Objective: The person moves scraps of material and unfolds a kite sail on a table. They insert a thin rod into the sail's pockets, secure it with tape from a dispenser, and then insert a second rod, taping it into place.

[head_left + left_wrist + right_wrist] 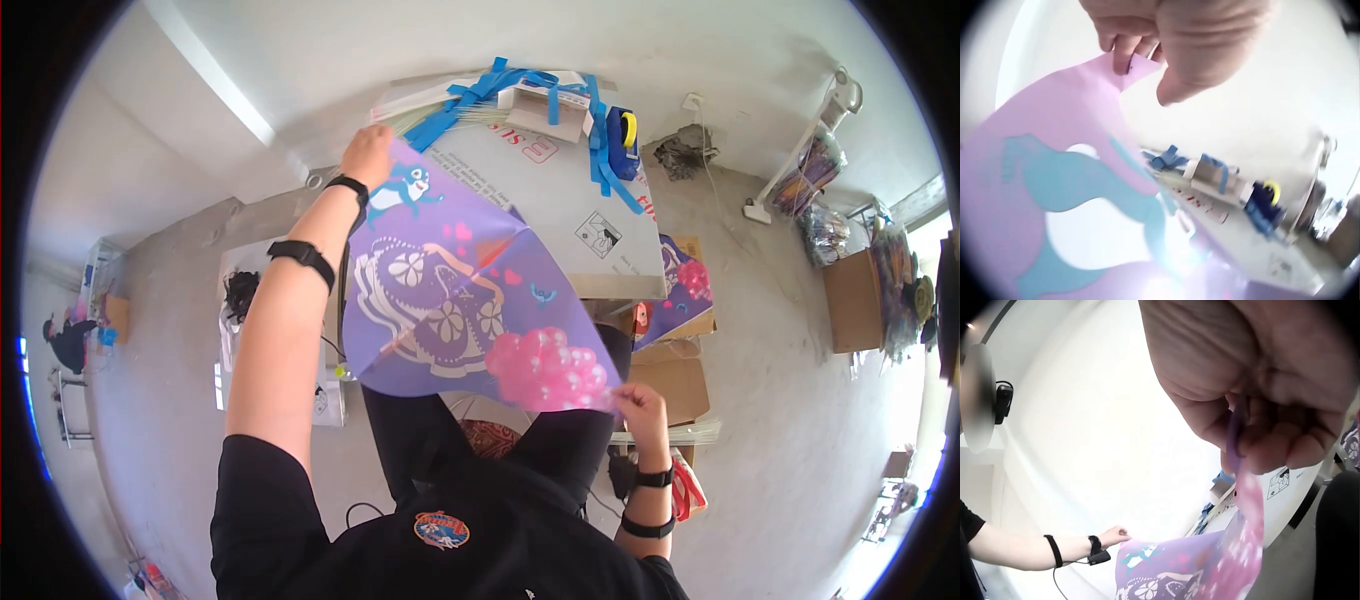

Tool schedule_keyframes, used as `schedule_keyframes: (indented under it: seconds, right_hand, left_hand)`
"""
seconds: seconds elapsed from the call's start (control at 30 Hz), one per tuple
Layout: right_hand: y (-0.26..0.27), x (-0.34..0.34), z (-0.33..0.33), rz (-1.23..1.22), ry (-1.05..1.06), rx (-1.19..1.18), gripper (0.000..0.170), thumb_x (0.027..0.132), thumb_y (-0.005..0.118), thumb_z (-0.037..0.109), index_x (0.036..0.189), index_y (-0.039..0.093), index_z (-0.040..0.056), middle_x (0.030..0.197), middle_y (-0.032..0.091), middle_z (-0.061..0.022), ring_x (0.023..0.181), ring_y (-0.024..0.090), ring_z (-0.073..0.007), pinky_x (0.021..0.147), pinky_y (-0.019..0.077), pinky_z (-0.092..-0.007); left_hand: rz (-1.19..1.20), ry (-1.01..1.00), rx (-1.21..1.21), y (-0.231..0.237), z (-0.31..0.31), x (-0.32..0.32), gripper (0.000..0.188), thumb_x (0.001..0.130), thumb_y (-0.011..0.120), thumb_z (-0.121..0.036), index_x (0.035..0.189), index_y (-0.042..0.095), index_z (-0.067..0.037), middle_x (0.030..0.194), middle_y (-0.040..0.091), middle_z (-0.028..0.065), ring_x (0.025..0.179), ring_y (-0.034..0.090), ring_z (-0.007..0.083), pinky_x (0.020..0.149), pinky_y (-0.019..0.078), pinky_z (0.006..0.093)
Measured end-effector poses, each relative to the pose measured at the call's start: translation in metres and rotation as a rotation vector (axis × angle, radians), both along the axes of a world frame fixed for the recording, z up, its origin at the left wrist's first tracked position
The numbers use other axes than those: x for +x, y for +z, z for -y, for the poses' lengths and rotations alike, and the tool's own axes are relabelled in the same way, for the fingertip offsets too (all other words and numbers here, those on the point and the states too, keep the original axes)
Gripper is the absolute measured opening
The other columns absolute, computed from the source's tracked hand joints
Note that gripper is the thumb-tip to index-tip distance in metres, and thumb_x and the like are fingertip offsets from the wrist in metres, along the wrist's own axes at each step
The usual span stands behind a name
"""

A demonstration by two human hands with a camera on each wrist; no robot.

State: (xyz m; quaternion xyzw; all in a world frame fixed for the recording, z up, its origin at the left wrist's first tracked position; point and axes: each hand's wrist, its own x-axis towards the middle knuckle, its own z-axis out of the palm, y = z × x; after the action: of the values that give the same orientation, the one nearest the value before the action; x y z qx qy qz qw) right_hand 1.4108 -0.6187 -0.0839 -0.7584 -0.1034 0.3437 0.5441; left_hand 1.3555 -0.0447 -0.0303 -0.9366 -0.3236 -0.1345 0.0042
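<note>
holds a purple sheet [470, 290] aloft between both hands, slanting over the left edge of the tabletop [600, 265] and down over dark trousers [425, 450]; covers the near left corner from sight. grips the upper left corner of the sheet with curled fingers of the left hand [366, 157], though cannot tell whether with the thumb pressed on too. pinches the lower right corner between thumb and fingers of the right hand [642, 408].

looks very light, thin and floppy, with a slight sheen; likely to crease, flap or slip rather than tear. best to take by opposite corners and keep gently taut, without crushing the printed face.

shows a blue and white animal, hearts, a white patterned skirt and pink balls on the sheet, but no readable words. reads only part of the red print on the tabletop, "su" near the middle and "04" by the right edge; too small or upside down to make out in the black lines. too small to read, too, on the badge [441, 531] of the black shirt [480, 565]. also has blue strips [435, 128], an open box [548, 112] and a tape dispenser [621, 150] along the far edge.
</note>
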Motion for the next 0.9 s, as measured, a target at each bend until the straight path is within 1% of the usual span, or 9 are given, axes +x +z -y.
schedule_keyframes:
  seconds: [0.07, 0.27, 0.3, 0.4, 0.47, 0.53, 0.67, 0.83, 0.9]
  right_hand:
    - [0.0, -0.01, 0.0, -0.003, 0.078, -0.033, 0.012, 0.08, 0.056, 0.001, 0.089, 0.064, -0.0008, 0.067, 0.058, -0.0002, 0.058, 0.053, -0.0064, 0.053, 0.0419, -0.019]
    - [0.001, -0.027, -0.034, -0.027, 0.344, -0.057, 0.013, 0.08, 0.061, 0.008, 0.089, 0.066, -0.0008, 0.067, 0.06, -0.0014, 0.061, 0.051, -0.0048, 0.055, 0.0416, -0.0209]
    - [0.002, -0.031, -0.044, -0.001, 0.362, -0.013, 0.014, 0.081, 0.061, 0.008, 0.09, 0.066, -0.0009, 0.067, 0.06, -0.0021, 0.061, 0.051, -0.0049, 0.055, 0.0418, -0.0209]
    - [-0.019, -0.04, -0.063, -0.018, 0.373, 0.03, 0.016, 0.082, 0.062, 0.01, 0.092, 0.064, -0.002, 0.067, 0.061, -0.004, 0.059, 0.052, -0.0063, 0.055, 0.0425, -0.0214]
    - [-0.027, -0.04, -0.077, -0.031, 0.377, 0.01, 0.016, 0.082, 0.062, 0.01, 0.092, 0.064, -0.0016, 0.068, 0.061, -0.0049, 0.06, 0.053, -0.0068, 0.055, 0.0431, -0.0218]
    - [-0.031, -0.037, -0.088, -0.041, 0.385, -0.001, 0.015, 0.082, 0.061, 0.01, 0.092, 0.064, -0.0011, 0.069, 0.062, -0.0058, 0.06, 0.054, -0.0073, 0.056, 0.0436, -0.0222]
    - [-0.036, -0.041, -0.095, -0.018, 0.484, -0.04, 0.017, 0.082, 0.061, 0.011, 0.096, 0.064, 0.0012, 0.071, 0.063, -0.0072, 0.063, 0.058, -0.0092, 0.058, 0.0454, -0.0236]
    - [-0.042, -0.038, -0.088, -0.128, 0.724, 0.018, 0.023, 0.083, 0.06, 0.017, 0.102, 0.062, 0.0042, 0.07, 0.063, -0.0087, 0.064, 0.062, -0.0135, 0.059, 0.0475, -0.0273]
    - [-0.041, -0.021, -0.098, 0.189, 0.733, -0.146, 0.026, 0.082, 0.06, 0.024, 0.104, 0.063, 0.0093, 0.068, 0.063, -0.0134, 0.062, 0.063, -0.0247, 0.057, 0.0489, -0.0319]
  left_hand:
    - [-0.046, -0.316, 0.392, -0.022, -0.005, 0.022, 0.027, 0.078, 0.057, -0.009, 0.104, 0.052, -0.004, 0.121, 0.052, 0.0162, 0.119, 0.046, 0.0273, 0.102, 0.0341, 0.0384]
    - [-0.305, -0.234, 0.464, -0.083, -0.004, 0.089, 0.042, 0.084, 0.049, -0.011, 0.126, 0.046, -0.009, 0.143, 0.027, 0.0109, 0.134, 0.023, 0.0222, 0.111, 0.0173, 0.0372]
    - [-0.364, -0.236, 0.392, -0.089, 0.001, 0.092, 0.041, 0.087, 0.04, -0.013, 0.127, 0.046, -0.01, 0.147, 0.022, 0.0087, 0.136, 0.019, 0.025, 0.111, 0.0156, 0.0416]
    - [-0.239, -0.19, 0.361, -0.118, 0.032, 0.095, 0.04, 0.085, 0.044, -0.012, 0.125, 0.048, -0.009, 0.146, 0.023, 0.009, 0.134, 0.022, 0.0302, 0.109, 0.0175, 0.0477]
    - [-0.104, -0.274, 0.297, -0.132, 0.077, 0.094, 0.034, 0.085, 0.045, -0.013, 0.118, 0.053, -0.009, 0.139, 0.036, 0.009, 0.128, 0.031, 0.0357, 0.106, 0.0219, 0.0518]
    - [-0.121, -0.453, 0.15, -0.151, 0.121, 0.087, 0.037, 0.085, 0.049, -0.017, 0.122, 0.05, -0.01, 0.137, 0.037, 0.0105, 0.127, 0.033, 0.0348, 0.104, 0.0247, 0.0523]
    - [-0.154, -0.369, -0.206, -0.185, 0.176, 0.059, 0.056, 0.083, 0.057, -0.034, 0.13, 0.041, -0.009, 0.137, 0.036, 0.0109, 0.127, 0.033, 0.0325, 0.103, 0.0234, 0.0544]
    - [-0.373, -0.29, -0.269, -0.203, 0.147, 0.043, 0.079, 0.076, 0.063, -0.049, 0.137, 0.031, -0.009, 0.145, 0.025, 0.0108, 0.133, 0.023, 0.0316, 0.105, 0.0203, 0.0547]
    - [-0.388, -0.306, -0.267, -0.204, 0.133, 0.037, 0.08, 0.075, 0.063, -0.049, 0.137, 0.031, -0.01, 0.145, 0.025, 0.0108, 0.133, 0.023, 0.0316, 0.106, 0.0201, 0.0539]
